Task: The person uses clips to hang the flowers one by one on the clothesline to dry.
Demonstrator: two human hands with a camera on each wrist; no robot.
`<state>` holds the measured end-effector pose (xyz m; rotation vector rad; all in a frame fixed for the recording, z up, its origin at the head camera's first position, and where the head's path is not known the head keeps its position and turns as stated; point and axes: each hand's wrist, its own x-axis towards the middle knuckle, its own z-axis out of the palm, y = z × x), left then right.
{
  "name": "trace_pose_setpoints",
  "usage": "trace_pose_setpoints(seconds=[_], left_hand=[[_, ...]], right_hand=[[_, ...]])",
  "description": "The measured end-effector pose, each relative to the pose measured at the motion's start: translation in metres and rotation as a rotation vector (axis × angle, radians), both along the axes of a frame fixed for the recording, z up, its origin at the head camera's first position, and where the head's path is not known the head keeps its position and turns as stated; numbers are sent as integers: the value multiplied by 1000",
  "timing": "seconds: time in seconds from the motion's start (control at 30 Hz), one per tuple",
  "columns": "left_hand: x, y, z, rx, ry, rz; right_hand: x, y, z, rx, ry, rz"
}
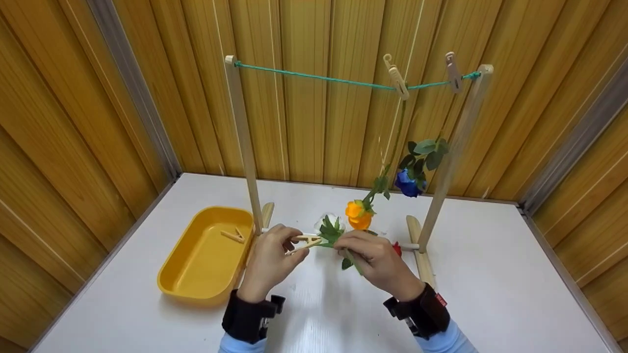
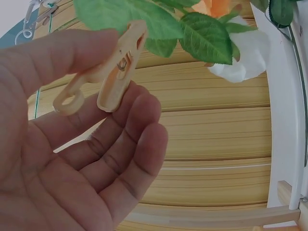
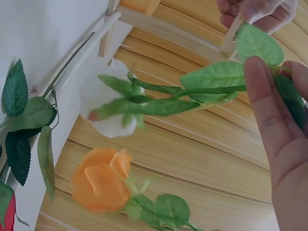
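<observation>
Counter (image 1: 510, 294) gives room at right; the rack's left post (image 1: 244, 147) and tray (image 1: 203, 264) limit the left side. Right hand (image 1: 375, 257) pinches the stem (image 3: 211, 90) of the white rose (image 3: 111, 127), between the hands; left hand (image 1: 272, 260) pinches a clothespin (image 2: 122, 67) by its leaves, probably best held square.

The rose (image 3: 95, 102) is white; leaves (image 3: 216, 75) green; clothespin (image 2: 114, 86) beige.

Your left hand (image 1: 272, 259) pinches a beige clothespin (image 2: 114, 79), its tip toward the green leaves of a white flower (image 3: 120, 103); your right hand (image 1: 380, 256) grips the leafy stem, bloom pointing away.
</observation>
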<state>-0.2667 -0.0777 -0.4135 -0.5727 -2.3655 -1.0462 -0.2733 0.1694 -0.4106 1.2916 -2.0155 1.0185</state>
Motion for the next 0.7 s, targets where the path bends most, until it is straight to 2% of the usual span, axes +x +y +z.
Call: trace_pose_setpoints(seconds=[0.1, 0.27, 0.43, 0.57, 0.7], left_hand=[[1, 1, 0, 0, 2, 3], [2, 2, 0, 6, -21, -2], [2, 4, 0, 10, -26, -19], [3, 5, -1, 14, -39, -34], [3, 6, 0, 16, -58, -44]], right_hand=[[3, 3, 6, -14, -3, 17], [7, 11, 16, -31, 21, -11], [9, 20, 23, -9, 38, -165], [9, 25, 24, 54, 44, -321], [5, 26, 21, 122, 21, -421]])
